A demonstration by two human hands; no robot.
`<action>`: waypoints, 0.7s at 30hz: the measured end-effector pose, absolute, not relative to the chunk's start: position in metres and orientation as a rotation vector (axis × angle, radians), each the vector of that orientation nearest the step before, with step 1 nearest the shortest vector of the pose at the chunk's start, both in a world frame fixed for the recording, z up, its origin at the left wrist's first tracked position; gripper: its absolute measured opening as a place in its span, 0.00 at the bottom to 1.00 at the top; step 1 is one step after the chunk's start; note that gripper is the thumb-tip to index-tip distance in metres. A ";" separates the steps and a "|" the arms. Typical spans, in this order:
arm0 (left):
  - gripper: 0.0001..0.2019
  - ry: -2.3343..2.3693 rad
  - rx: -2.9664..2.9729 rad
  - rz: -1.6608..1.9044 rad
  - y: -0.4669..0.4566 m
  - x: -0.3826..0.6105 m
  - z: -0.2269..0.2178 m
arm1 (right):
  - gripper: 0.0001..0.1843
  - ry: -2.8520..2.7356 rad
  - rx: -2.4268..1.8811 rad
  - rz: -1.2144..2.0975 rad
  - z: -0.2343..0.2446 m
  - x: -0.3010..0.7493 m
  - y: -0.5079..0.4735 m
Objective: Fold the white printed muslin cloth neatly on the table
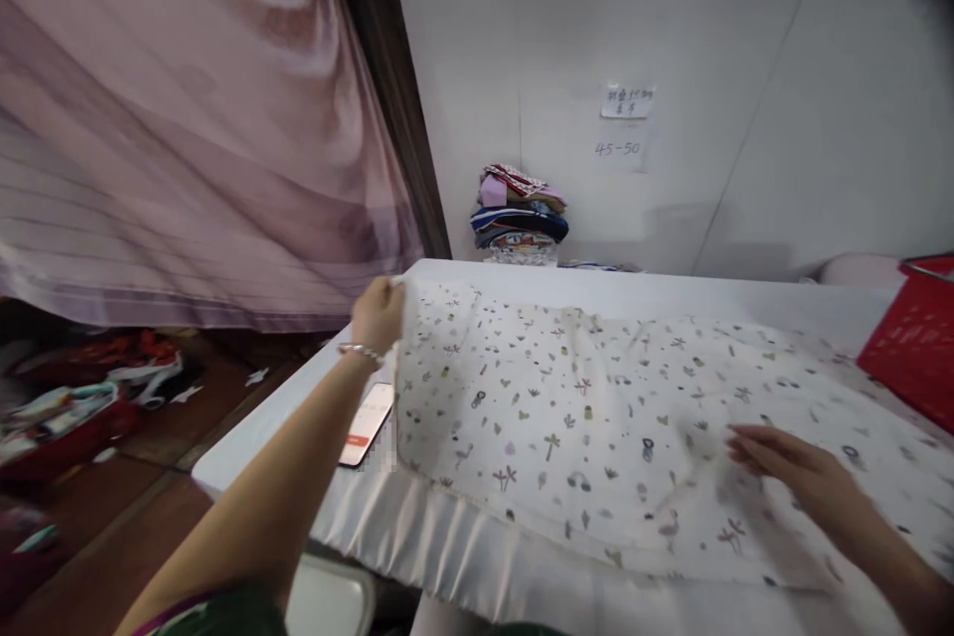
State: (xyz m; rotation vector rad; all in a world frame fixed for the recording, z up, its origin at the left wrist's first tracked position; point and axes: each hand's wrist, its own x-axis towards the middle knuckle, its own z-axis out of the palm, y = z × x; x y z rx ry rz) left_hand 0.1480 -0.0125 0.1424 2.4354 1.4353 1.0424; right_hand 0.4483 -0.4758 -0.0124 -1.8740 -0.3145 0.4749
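Note:
A white cloth [596,397] printed with small plants and figures lies spread over a white-covered table [671,293]. My left hand [378,313], with a bracelet at the wrist, is stretched out to the cloth's far left corner and is closed, pinching that corner. My right hand [790,467] rests flat on the cloth near its right side, fingers stretched out and pointing left. A phone [367,424] with a red and white screen lies on the table just left of the cloth, beside my left forearm.
A stack of folded clothes [520,215] sits at the table's back edge against the white wall, below two paper notes [626,124]. A red basket [913,338] stands at the right. A pink curtain [186,119] hangs on the left, with clutter on the floor below.

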 end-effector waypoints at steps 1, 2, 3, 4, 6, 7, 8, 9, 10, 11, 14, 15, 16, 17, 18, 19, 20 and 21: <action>0.14 1.287 2.535 0.954 -0.036 0.174 0.144 | 0.18 -0.328 -1.772 0.577 -0.008 0.437 -0.453; 0.14 1.133 2.644 0.840 -0.063 0.201 0.143 | 0.19 -0.336 -1.659 0.658 -0.004 0.425 -0.432; 0.14 0.980 2.741 0.732 -0.093 0.227 0.139 | 0.19 -0.327 -1.537 0.724 0.001 0.415 -0.412; 0.14 0.817 2.827 0.606 -0.124 0.252 0.132 | 0.19 -0.318 -1.386 0.768 0.005 0.407 -0.396; 0.13 0.487 2.944 0.351 -0.185 0.293 0.107 | 0.18 -0.263 -1.125 0.866 0.007 0.396 -0.375; 0.12 0.350 2.971 0.229 -0.212 0.308 0.091 | 0.18 -0.231 -1.028 0.909 0.005 0.394 -0.371; 0.11 0.218 2.985 0.099 -0.236 0.320 0.073 | 0.18 -0.198 -0.955 0.942 0.001 0.392 -0.370; 0.09 0.121 2.983 -0.014 -0.256 0.328 0.056 | 0.18 -0.162 -0.908 0.969 -0.005 0.392 -0.373; 0.09 0.031 2.986 -0.038 -0.273 0.332 0.039 | 0.17 -0.125 -0.885 0.992 -0.012 0.392 -0.378; 0.10 -0.038 2.987 -0.039 -0.285 0.335 0.025 | 0.16 -0.088 -0.881 1.010 -0.020 0.392 -0.385; 0.11 -0.103 2.977 -0.040 -0.303 0.332 -0.004 | 0.09 -0.004 -0.913 1.038 -0.038 0.391 -0.405; 0.11 -0.094 2.969 -0.035 -0.305 0.330 -0.008 | 0.07 0.004 -0.923 1.039 -0.041 0.391 -0.411; 0.11 -0.083 2.960 -0.023 -0.306 0.328 -0.010 | 0.07 0.002 -0.931 1.037 -0.042 0.390 -0.414; 0.11 -0.069 2.951 -0.010 -0.306 0.327 -0.010 | 0.07 -0.010 -0.940 1.041 -0.042 0.391 -0.417; 0.11 -0.054 2.945 0.002 -0.306 0.325 -0.009 | 0.08 -0.026 -0.951 1.057 -0.041 0.391 -0.418; 0.11 -0.041 2.942 0.010 -0.305 0.324 -0.008 | 0.09 -0.045 -0.963 1.082 -0.039 0.392 -0.418; 0.11 -0.030 2.943 0.020 -0.304 0.322 -0.006 | 0.11 -0.067 -0.976 1.111 -0.037 0.394 -0.417; 0.11 -0.019 2.946 0.034 -0.304 0.321 -0.005 | 0.11 -0.088 -0.987 1.141 -0.035 0.396 -0.415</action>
